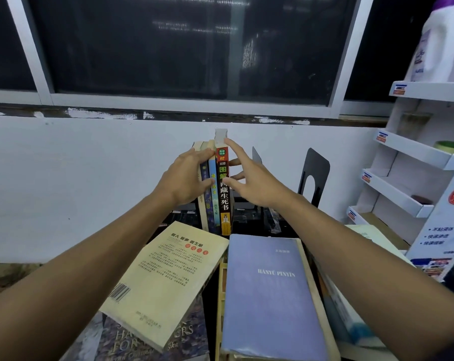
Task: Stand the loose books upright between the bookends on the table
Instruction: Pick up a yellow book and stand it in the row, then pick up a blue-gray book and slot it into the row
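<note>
Several books stand upright at the back of the table, the rightmost with a black and red spine (224,194), a thin blue one (213,188) beside it. My left hand (186,178) presses on their left side, fingers on the spines. My right hand (249,178) is spread against the right side of the black and red book. A black metal bookend (313,175) stands to the right, apart from the books; a second bookend edge (257,157) shows behind my right hand. Loose books lie flat in front: a cream paperback (163,282) and a blue book (270,295).
More loose books lie under and beside the flat ones, including a dark cover (147,340) at the front left and pale ones (351,316) at the right. A white cardboard display shelf (416,152) stands at the right. The white wall is right behind the table.
</note>
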Demonstrator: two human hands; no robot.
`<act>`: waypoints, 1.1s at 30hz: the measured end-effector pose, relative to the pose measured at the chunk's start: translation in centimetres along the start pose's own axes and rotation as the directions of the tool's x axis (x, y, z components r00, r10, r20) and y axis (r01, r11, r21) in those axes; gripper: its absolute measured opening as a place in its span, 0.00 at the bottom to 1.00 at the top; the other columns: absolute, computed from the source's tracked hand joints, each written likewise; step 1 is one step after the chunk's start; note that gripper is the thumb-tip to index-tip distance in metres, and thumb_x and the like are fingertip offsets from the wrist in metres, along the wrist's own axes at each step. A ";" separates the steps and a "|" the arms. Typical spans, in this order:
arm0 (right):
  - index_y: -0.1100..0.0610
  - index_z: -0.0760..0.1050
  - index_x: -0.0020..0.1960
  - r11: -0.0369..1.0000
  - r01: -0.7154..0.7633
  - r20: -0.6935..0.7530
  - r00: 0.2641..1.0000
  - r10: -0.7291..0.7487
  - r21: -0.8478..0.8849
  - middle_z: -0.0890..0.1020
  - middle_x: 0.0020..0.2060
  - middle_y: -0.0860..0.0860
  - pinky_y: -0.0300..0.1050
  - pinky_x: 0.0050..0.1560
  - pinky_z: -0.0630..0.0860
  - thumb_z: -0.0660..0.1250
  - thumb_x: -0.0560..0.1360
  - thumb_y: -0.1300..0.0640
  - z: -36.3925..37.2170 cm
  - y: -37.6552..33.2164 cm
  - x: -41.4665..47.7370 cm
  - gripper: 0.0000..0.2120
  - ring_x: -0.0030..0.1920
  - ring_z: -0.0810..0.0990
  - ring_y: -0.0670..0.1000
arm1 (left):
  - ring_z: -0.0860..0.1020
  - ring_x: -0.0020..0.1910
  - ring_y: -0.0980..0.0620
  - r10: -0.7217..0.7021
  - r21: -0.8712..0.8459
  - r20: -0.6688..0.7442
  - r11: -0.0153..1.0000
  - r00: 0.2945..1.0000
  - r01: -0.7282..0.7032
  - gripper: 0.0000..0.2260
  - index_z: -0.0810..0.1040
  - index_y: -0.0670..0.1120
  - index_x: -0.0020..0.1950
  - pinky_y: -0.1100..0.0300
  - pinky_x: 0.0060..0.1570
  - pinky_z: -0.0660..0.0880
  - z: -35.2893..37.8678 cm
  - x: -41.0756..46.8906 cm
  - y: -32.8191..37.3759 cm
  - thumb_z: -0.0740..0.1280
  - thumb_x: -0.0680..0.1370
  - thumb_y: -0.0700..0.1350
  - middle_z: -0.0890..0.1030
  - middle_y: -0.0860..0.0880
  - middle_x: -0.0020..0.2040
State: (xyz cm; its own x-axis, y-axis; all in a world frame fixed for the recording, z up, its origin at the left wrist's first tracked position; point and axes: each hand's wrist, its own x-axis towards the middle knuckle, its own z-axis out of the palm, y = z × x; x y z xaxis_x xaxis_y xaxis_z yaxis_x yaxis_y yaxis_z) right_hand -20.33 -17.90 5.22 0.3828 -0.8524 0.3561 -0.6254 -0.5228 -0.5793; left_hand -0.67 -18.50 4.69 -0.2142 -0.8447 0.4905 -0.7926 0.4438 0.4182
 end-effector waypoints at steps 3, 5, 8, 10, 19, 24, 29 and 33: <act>0.39 0.44 0.80 0.997 -0.021 0.019 1.000 0.022 -0.070 0.69 0.73 0.51 0.49 0.62 0.77 0.68 0.80 0.51 -1.2 -0.2 -1.2 0.40 0.66 0.76 0.52 | 0.66 0.76 0.48 0.005 -0.029 -0.005 1.000 1.000 -0.006 0.28 0.69 0.51 0.77 0.41 0.69 0.72 -0.7 -1.2 1.0 0.72 0.78 0.46 0.73 0.49 0.73; 0.42 0.46 0.81 0.993 -0.024 0.019 0.999 0.026 -0.115 0.69 0.73 0.51 0.50 0.63 0.76 0.69 0.79 0.48 -2.2 -0.3 -2.5 0.40 0.66 0.75 0.51 | 0.65 0.76 0.50 0.024 -0.031 -0.033 0.999 0.999 -0.025 0.27 0.68 0.50 0.77 0.46 0.73 0.68 -1.1 -2.7 1.9 0.71 0.79 0.46 0.71 0.50 0.75; 0.44 0.48 0.81 0.984 -0.042 0.042 0.998 0.050 -0.174 0.68 0.71 0.50 0.49 0.64 0.76 0.68 0.79 0.46 -3.8 -0.4 -5.1 0.39 0.64 0.73 0.48 | 0.65 0.75 0.51 0.063 -0.045 -0.060 0.997 0.996 -0.065 0.26 0.68 0.51 0.77 0.53 0.74 0.64 -1.3 -5.5 3.5 0.70 0.79 0.46 0.70 0.52 0.75; 0.48 0.52 0.81 0.968 -0.048 0.059 0.996 0.065 -0.248 0.68 0.70 0.48 0.48 0.66 0.74 0.66 0.80 0.45 -4.6 -0.3 -7.3 0.35 0.65 0.72 0.48 | 0.67 0.73 0.52 0.067 -0.072 -0.015 0.995 0.998 -0.068 0.25 0.69 0.51 0.76 0.53 0.73 0.66 -1.2 -7.3 4.5 0.70 0.80 0.47 0.71 0.52 0.74; 0.55 0.70 0.70 0.871 -0.180 0.074 0.968 0.240 -0.458 0.74 0.63 0.49 0.42 0.61 0.67 0.63 0.80 0.41 -5.5 0.3 -17.0 0.25 0.66 0.71 0.50 | 0.75 0.68 0.54 -0.026 -0.061 0.354 0.997 0.935 0.050 0.28 0.68 0.48 0.77 0.63 0.63 0.74 0.0 -12.8 6.8 0.68 0.79 0.56 0.71 0.52 0.74; 0.60 0.75 0.63 0.859 -0.288 0.055 0.938 0.342 -0.423 0.78 0.56 0.52 0.47 0.56 0.72 0.65 0.79 0.40 -4.6 0.2 -20.4 0.25 0.59 0.75 0.52 | 0.78 0.61 0.55 -0.011 -0.148 0.449 0.985 0.893 0.087 0.13 0.72 0.70 0.56 0.61 0.60 0.76 0.2 -14.6 7.8 0.69 0.80 0.51 0.75 0.67 0.59; 0.51 0.76 0.57 0.889 -0.318 0.049 0.935 0.352 -0.330 0.76 0.44 0.43 0.40 0.39 0.68 0.66 0.78 0.39 -3.2 0.6 -21.5 0.17 0.44 0.74 0.44 | 0.80 0.57 0.57 -0.038 -0.177 0.447 0.976 0.894 0.130 0.15 0.73 0.63 0.64 0.61 0.57 0.76 0.6 -15.4 8.1 0.70 0.80 0.50 0.77 0.61 0.61; 0.46 0.76 0.59 0.901 -0.352 0.081 0.920 0.383 -0.254 0.82 0.51 0.43 0.49 0.52 0.79 0.62 0.71 0.29 -2.7 1.1 -21.2 0.27 0.49 0.80 0.45 | 0.80 0.59 0.58 -0.051 -0.195 0.480 0.967 0.876 0.164 0.13 0.76 0.57 0.65 0.57 0.62 0.76 1.1 -15.5 7.7 0.69 0.80 0.51 0.82 0.58 0.61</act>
State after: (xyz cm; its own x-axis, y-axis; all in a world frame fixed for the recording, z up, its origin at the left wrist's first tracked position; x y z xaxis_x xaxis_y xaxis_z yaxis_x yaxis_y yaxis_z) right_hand -30.98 -0.44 -1.01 0.1683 -0.9846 0.0466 -0.8709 -0.1707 -0.4609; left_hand -4.08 -2.31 -0.57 -0.4211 -0.9061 0.0409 -0.6903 0.3494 0.6336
